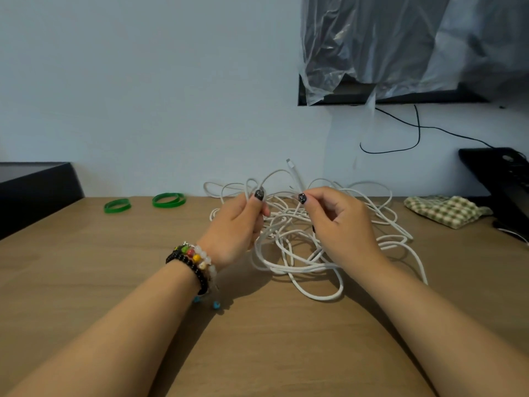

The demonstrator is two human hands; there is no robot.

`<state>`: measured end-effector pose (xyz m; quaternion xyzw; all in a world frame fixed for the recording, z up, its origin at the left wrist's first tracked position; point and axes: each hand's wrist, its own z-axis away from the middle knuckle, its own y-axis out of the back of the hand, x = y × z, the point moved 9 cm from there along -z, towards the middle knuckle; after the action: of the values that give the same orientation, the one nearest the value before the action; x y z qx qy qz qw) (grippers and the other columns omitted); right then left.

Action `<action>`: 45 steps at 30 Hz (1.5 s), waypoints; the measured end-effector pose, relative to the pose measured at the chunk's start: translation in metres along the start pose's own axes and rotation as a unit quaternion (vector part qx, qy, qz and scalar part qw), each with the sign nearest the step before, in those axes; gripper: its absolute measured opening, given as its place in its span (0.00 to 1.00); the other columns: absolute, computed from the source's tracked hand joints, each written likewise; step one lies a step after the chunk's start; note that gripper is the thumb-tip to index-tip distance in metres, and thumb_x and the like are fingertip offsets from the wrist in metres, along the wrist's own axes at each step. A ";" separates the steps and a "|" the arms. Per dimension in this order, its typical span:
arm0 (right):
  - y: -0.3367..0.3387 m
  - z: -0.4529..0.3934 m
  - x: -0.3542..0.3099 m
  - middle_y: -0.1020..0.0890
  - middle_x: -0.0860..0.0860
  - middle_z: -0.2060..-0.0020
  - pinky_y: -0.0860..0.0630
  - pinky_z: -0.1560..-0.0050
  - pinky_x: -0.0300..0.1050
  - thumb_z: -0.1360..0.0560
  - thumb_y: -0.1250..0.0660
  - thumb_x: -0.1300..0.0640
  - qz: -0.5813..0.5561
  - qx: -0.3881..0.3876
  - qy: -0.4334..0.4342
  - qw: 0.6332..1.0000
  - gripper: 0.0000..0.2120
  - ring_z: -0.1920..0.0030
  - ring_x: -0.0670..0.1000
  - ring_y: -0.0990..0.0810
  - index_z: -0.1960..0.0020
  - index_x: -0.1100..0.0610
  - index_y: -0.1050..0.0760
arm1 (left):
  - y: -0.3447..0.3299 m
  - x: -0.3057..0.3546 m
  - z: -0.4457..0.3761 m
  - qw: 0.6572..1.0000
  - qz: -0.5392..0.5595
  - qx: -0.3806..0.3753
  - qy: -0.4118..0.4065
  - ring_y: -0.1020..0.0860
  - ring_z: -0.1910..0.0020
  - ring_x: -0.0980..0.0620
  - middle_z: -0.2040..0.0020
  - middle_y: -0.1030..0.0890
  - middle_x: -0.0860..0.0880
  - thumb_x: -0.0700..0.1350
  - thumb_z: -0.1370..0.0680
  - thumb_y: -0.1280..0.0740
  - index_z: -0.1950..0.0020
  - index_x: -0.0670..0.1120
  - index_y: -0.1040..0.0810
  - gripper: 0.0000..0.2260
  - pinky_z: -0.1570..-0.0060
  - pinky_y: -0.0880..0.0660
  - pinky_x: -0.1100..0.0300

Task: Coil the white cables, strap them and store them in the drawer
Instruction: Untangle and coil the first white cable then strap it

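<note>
A tangled heap of white cables [309,253] lies on the wooden desk [114,267], spreading from the middle to the right. My left hand [237,224] pinches a raised loop of white cable between thumb and fingers. My right hand [335,219] pinches another stretch of cable close beside it. Between the two hands a cable end with a white plug [289,163] sticks upward. Two green rubber bands [117,205] [169,200] lie flat at the back left of the desk. No drawer is in view.
A checked green cloth [446,210] lies at the right back. Black equipment [498,179] stands at the far right, and a black box [31,190] at the left edge. A plastic-covered screen [400,53] hangs on the wall with black wires below.
</note>
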<state>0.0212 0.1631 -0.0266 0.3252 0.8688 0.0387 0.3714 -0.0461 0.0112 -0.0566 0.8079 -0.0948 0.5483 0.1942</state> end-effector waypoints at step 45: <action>-0.020 0.005 -0.008 0.30 0.44 0.76 0.34 0.71 0.33 0.19 0.41 0.54 -0.080 -0.123 -0.054 0.988 0.11 0.74 0.41 0.33 0.48 0.45 0.20 | -0.035 0.014 0.017 0.942 -0.289 -0.159 -0.064 0.30 0.68 0.57 0.65 0.28 0.55 0.49 0.16 0.45 0.57 0.52 0.29 0.11 0.61 0.28 0.57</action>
<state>0.0182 0.1421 -0.0318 0.2079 0.8594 0.0973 0.4569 -0.0141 0.0364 -0.0567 0.7926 0.0446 0.3937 0.4634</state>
